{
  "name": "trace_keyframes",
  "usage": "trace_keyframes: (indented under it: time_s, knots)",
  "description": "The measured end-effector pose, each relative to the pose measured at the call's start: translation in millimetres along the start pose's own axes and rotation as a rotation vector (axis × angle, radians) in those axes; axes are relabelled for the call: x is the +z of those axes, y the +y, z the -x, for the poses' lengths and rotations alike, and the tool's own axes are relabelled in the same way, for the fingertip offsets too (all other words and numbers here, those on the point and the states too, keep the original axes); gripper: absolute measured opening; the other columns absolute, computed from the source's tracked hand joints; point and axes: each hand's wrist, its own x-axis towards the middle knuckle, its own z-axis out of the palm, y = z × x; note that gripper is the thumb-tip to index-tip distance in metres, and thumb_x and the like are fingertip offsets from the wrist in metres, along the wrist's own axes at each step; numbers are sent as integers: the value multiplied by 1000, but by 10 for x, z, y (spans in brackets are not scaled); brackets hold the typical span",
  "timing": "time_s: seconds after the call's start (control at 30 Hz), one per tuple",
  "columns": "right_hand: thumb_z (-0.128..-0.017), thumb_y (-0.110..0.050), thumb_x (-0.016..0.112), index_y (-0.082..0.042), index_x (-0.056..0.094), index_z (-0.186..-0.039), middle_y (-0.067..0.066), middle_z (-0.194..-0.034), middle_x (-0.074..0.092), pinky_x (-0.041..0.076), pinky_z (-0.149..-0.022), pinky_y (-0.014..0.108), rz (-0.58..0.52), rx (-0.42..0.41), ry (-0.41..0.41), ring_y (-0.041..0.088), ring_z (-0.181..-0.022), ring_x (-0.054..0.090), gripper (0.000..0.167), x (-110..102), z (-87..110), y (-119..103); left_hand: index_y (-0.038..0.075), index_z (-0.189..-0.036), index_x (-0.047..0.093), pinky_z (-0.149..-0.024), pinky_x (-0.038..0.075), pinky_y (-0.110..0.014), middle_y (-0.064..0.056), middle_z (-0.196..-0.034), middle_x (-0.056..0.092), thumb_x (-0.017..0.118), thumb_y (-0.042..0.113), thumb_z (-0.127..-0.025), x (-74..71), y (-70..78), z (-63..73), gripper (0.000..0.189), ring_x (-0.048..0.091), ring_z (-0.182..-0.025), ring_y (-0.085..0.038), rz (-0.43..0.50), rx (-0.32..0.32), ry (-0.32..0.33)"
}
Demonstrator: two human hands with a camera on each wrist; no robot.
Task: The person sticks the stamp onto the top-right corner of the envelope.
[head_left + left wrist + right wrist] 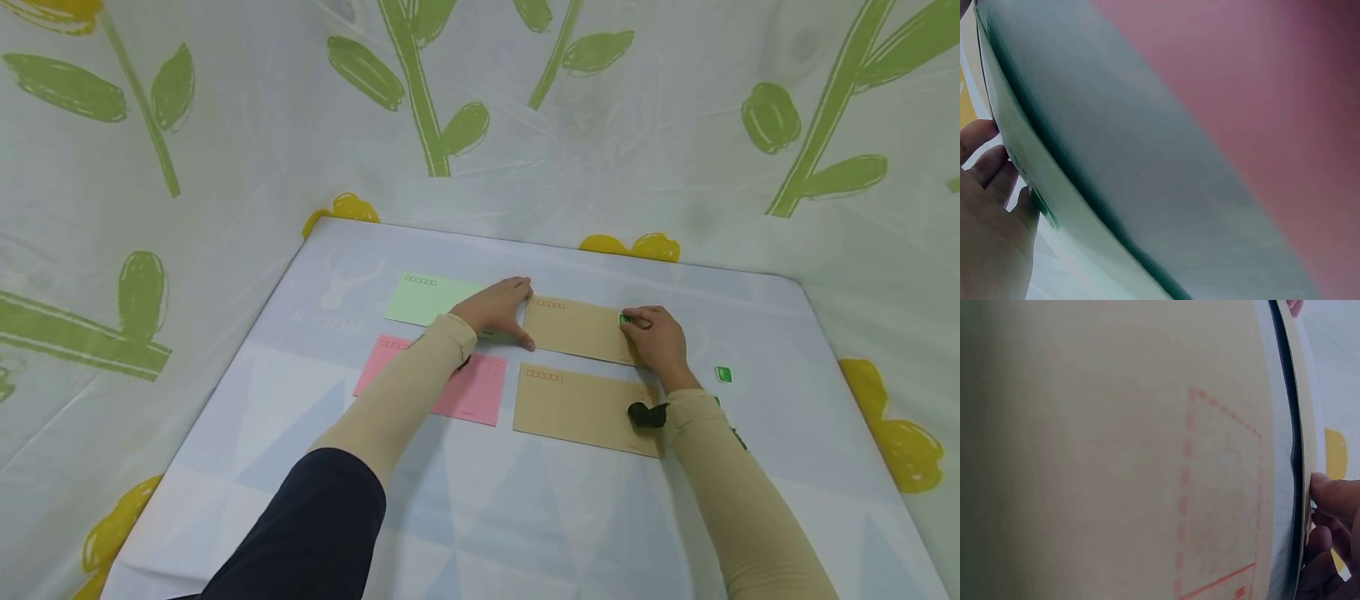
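Note:
Two tan envelopes lie on the table, one behind the other. At the left edge of the far tan envelope, my left hand rests with thumb and fingers spread, partly over a light green envelope. My right hand pinches a small green stamp between thumb and fingers at that tan envelope's upper right corner. Closer to me is the near tan envelope, with a red printed box visible in the right wrist view. A pink envelope lies partly under my left forearm.
A loose green stamp lies right of my right hand, and another shows partly beside the right sleeve. The table has a pale triangle-patterned cover. A flower-printed curtain surrounds its back and sides.

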Motion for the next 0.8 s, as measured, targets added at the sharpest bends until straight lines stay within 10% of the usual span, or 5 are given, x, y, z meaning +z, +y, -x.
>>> trace_keyframes:
  time_s: [0.8]
  knots:
    - [-101, -17, 64, 1, 66, -132, 25, -140, 52, 40, -109, 59, -44, -13, 8, 46, -127, 51, 36, -3, 5, 2, 9, -156, 35, -127, 14, -32, -9, -170, 16, 83, 66, -72, -8, 23, 13, 112, 11, -157, -22, -11, -3, -4]
